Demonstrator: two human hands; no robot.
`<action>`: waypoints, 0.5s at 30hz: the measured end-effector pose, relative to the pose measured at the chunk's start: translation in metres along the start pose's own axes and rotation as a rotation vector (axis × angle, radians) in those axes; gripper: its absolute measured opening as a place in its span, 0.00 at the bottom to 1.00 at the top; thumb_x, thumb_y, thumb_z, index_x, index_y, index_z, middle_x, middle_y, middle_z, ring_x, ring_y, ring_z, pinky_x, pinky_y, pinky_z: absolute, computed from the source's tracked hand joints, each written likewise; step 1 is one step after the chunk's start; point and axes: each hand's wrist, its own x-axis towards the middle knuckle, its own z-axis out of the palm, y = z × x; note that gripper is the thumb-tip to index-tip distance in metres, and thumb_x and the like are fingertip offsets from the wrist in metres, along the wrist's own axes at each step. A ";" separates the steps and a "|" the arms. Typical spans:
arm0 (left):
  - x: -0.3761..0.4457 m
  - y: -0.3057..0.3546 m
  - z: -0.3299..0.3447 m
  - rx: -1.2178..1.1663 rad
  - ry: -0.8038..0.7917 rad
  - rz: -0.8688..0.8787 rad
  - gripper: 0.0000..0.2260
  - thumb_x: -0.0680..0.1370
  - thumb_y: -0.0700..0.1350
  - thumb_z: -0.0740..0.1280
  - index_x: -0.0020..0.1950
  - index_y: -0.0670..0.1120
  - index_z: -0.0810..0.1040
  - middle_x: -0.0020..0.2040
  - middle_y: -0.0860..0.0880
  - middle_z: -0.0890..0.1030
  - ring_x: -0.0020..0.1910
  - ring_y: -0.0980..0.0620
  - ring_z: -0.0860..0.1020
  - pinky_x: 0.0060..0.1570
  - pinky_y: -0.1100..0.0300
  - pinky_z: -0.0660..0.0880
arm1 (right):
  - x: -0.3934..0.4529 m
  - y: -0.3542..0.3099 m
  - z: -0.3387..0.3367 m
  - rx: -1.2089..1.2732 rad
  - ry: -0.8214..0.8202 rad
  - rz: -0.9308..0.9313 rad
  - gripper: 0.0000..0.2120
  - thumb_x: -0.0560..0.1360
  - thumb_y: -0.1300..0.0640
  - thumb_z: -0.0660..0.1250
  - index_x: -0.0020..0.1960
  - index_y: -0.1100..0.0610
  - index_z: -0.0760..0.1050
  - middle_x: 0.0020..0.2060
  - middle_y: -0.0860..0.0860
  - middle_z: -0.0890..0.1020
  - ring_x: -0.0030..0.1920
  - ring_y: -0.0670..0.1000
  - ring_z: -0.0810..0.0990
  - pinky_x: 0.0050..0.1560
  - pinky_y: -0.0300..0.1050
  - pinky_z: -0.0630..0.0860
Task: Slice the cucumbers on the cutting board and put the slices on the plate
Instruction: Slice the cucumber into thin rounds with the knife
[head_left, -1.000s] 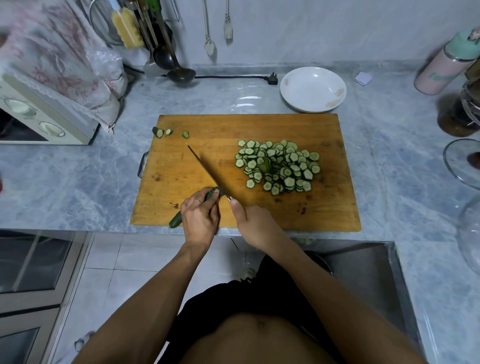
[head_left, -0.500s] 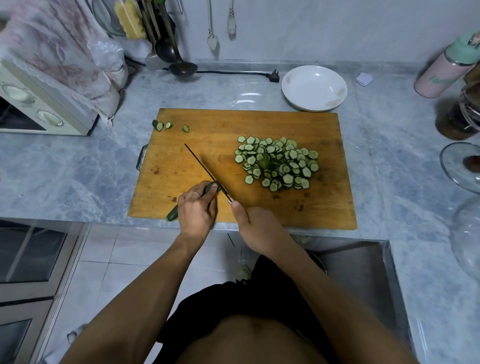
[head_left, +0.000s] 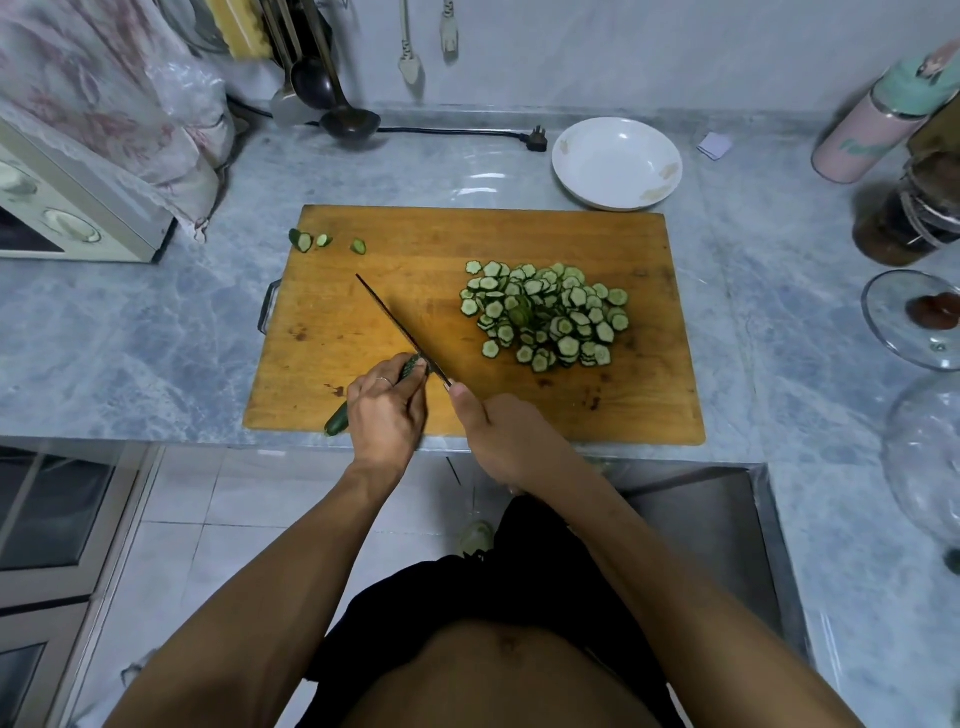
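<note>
A wooden cutting board (head_left: 363, 312) lies on the marble counter. My left hand (head_left: 387, 413) grips a dark green cucumber (head_left: 337, 422) at the board's front left, fingers curled over it. My right hand (head_left: 506, 434) holds the knife (head_left: 397, 327) by its handle; the blade runs diagonally up and left, its heel against the cucumber's cut end beside my left fingertips. A pile of several cucumber slices (head_left: 548, 317) lies right of the blade. Three cucumber end pieces (head_left: 324, 241) sit at the board's far left corner. The white plate (head_left: 616, 163) stands behind the board and holds no slices.
A cloth-covered appliance (head_left: 72, 218) stands at the left, ladles (head_left: 332, 98) and a power cord at the back wall. A pink bottle (head_left: 872, 130), a dark jar (head_left: 914, 218) and glass lids (head_left: 914, 317) crowd the right side. A steel sink (head_left: 727, 519) lies below the board's right front.
The view has shifted slightly. My hands, the knife and the cucumber keep nearly the same pose at the board's front left; the blade stays at the cucumber's end.
</note>
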 end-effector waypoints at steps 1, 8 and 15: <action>0.000 -0.001 0.000 -0.002 -0.003 -0.003 0.09 0.79 0.41 0.64 0.50 0.42 0.84 0.54 0.43 0.83 0.51 0.40 0.80 0.47 0.46 0.76 | 0.001 0.000 0.001 -0.006 -0.001 0.002 0.31 0.83 0.38 0.44 0.32 0.56 0.67 0.31 0.52 0.73 0.34 0.49 0.73 0.34 0.44 0.64; -0.001 0.003 0.001 0.017 0.030 -0.022 0.10 0.77 0.41 0.65 0.53 0.44 0.85 0.58 0.44 0.83 0.55 0.42 0.80 0.50 0.47 0.75 | 0.017 0.001 0.013 0.000 0.014 0.039 0.32 0.83 0.38 0.43 0.32 0.56 0.68 0.33 0.54 0.74 0.40 0.55 0.75 0.44 0.44 0.66; 0.000 0.000 0.000 0.013 0.022 -0.003 0.12 0.77 0.42 0.63 0.52 0.43 0.85 0.58 0.44 0.83 0.54 0.41 0.80 0.48 0.46 0.76 | 0.021 0.006 0.027 -0.015 0.073 -0.018 0.32 0.84 0.40 0.43 0.30 0.56 0.67 0.33 0.56 0.75 0.47 0.60 0.79 0.44 0.43 0.64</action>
